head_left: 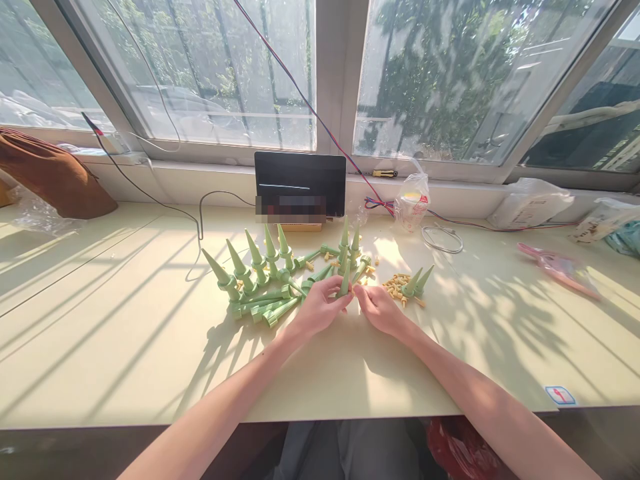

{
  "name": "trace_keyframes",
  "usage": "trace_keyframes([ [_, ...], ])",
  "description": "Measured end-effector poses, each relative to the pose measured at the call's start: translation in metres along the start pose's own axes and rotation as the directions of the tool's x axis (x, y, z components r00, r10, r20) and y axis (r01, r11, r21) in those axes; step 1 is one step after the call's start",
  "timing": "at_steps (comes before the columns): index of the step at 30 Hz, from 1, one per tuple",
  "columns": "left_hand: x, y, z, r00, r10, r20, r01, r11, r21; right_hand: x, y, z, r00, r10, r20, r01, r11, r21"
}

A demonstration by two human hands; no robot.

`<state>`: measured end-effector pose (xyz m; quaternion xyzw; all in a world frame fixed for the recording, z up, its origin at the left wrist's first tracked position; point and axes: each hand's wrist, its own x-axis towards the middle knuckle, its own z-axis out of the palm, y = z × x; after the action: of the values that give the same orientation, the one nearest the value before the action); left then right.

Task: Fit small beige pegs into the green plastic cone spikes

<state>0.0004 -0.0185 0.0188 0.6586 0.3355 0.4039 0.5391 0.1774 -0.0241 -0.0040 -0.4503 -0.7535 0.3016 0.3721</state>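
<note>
Right hand point(379, 309): fingertips pinched narrow, 3 o'clock of held cone; can't tell if anything's in them
Left hand point(323, 305): fingers closed on green cone point(345, 280), tip up; an off-axis push from the right could twist it loose
Lying green pieces point(274, 311): 9 o'clock of hands; left wrist drifting out could knock them
Yellow pegs point(397, 283): 2 o'clock; right forearm sweep could scatter them
Standing green spikes point(241, 268): 10 o'clock; narrow bases, a bump could topple several
Screen point(300, 183): 11 o'clock, far side
</note>
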Motion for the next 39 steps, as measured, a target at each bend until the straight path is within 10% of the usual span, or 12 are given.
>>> trace_keyframes([
  [39, -0.0018, 0.001, 0.0006, 0.993, -0.118, -0.029, 0.117, 0.992, -0.038, -0.0004, -0.0037, -0.0024, 1.0, -0.015, -0.001, 0.015, 1.0, 0.018],
])
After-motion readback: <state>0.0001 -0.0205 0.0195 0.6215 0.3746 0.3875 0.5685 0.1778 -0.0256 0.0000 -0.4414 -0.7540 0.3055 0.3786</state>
